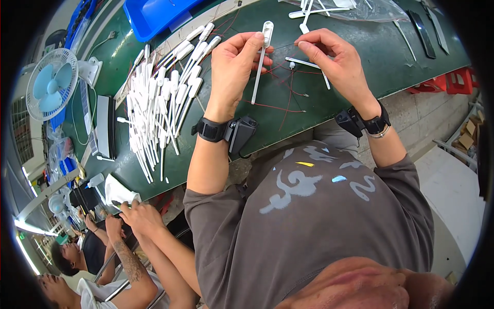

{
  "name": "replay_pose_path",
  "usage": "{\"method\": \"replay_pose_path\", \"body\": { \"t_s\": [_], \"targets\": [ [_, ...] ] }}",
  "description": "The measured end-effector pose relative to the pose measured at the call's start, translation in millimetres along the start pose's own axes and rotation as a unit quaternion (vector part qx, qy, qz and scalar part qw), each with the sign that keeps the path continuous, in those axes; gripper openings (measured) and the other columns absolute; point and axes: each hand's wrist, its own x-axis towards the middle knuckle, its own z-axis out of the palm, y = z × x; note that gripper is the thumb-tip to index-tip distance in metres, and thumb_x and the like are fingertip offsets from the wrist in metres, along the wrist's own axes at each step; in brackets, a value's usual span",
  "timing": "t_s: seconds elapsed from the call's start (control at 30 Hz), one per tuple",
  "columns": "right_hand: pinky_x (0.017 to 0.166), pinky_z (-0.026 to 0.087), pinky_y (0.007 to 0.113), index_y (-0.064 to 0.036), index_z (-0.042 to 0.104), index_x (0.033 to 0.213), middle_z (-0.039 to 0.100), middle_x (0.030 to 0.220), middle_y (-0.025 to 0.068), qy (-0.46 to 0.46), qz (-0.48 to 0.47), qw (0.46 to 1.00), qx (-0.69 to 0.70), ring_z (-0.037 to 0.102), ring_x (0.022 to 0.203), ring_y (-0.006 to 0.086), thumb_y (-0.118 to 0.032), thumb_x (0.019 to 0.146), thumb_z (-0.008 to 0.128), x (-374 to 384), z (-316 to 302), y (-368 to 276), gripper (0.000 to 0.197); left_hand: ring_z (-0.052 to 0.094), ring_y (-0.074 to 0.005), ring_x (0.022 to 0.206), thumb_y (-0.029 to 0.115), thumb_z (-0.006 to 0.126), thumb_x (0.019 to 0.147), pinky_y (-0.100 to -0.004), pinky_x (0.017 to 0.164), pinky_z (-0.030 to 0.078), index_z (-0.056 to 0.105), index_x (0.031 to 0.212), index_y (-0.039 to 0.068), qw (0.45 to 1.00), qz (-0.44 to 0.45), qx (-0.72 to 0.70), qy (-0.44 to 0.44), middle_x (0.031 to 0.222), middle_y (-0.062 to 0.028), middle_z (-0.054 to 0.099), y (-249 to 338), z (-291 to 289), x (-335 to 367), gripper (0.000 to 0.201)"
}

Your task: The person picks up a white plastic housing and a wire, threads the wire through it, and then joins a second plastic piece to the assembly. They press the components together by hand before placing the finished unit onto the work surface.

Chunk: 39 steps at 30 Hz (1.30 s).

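Between thumb and fingers, my left hand (234,69) grips a white plastic stick (267,32) with a rounded, hollow head and a long thin stem. Its open head points up and away, while the stem hangs toward me. To the right, my right hand (337,62) is closed in a pinch on what looks like a thin dark wire, hard to make out, that runs toward the stick. Under both hands lie thin red wires (290,85) on the green tabletop (206,159). A white strip (302,63) with a small white piece rests below my right fingers.
Left of my hands lies a large heap of similar white sticks (159,98). A blue tray (149,23), a fan (51,85) and a dark panel (105,126) are around it. A plastic bag (360,18) lies far right. Co-workers' hands (139,219) work at the lower left.
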Motion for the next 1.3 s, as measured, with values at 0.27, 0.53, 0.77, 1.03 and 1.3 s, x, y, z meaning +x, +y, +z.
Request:
{"method": "replay_pose_path", "body": {
  "t_s": [0.27,0.53,0.77,1.03,1.3],
  "targets": [
    [0.073,0.046,0.025,-0.0009,0.067,0.097,0.066,0.092,0.0037,-0.050,-0.183,0.976,-0.108,0.060,0.081,0.0133,-0.011,0.092,0.063,1.2,-4.2,-4.9,0.012,0.070,-0.0166,0.078,0.025,0.061,0.096,-0.0246,0.063,0.055,0.064,0.106,-0.003,1.000,-0.003,-0.020,-0.002,0.089,-0.0119,0.070,-3.7,3.7,-1.1,0.029],
    [0.078,0.048,0.030,-0.0015,0.066,0.100,0.066,0.093,0.0059,-0.095,-0.078,0.983,-0.135,0.061,0.085,0.0174,-0.013,0.090,0.066,-6.4,-10.0,-9.6,0.016,0.070,-0.0174,0.079,0.022,0.060,0.097,-0.0256,0.069,0.055,0.060,0.106,-0.003,1.000,-0.006,-0.026,-0.003,0.092,-0.0138,0.071,-2.4,6.7,-2.1,0.027],
    [0.080,0.047,0.029,-0.0026,0.066,0.102,0.067,0.094,0.0054,-0.005,-0.117,0.978,-0.174,0.061,0.088,0.0162,-0.016,0.090,0.067,-7.0,12.3,-1.3,0.018,0.069,-0.0143,0.082,0.020,0.059,0.097,-0.0241,0.075,0.053,0.060,0.105,-0.004,0.999,0.033,-0.018,0.010,0.093,-0.0144,0.072,-6.1,9.7,-1.0,0.025],
    [0.082,0.046,0.028,-0.0016,0.064,0.101,0.067,0.095,0.0068,-0.074,-0.038,0.993,-0.079,0.061,0.090,0.0153,-0.011,0.089,0.066,-6.1,-2.1,-3.7,0.016,0.066,-0.0108,0.084,0.019,0.058,0.098,-0.0220,0.076,0.050,0.062,0.104,-0.003,0.997,0.059,-0.035,0.047,0.094,-0.0130,0.072,-4.7,9.4,-2.3,0.023],
    [0.070,0.049,0.031,-0.0023,0.063,0.094,0.066,0.083,0.0072,-0.182,-0.058,0.980,-0.056,0.064,0.077,0.0182,-0.005,0.088,0.064,-24.4,19.4,-20.6,0.006,0.067,-0.0123,0.080,0.021,0.056,0.098,-0.0222,0.068,0.051,0.061,0.104,-0.002,0.995,0.065,-0.050,0.049,0.096,-0.0137,0.072,-11.8,8.0,1.1,0.023]
  ]
}}
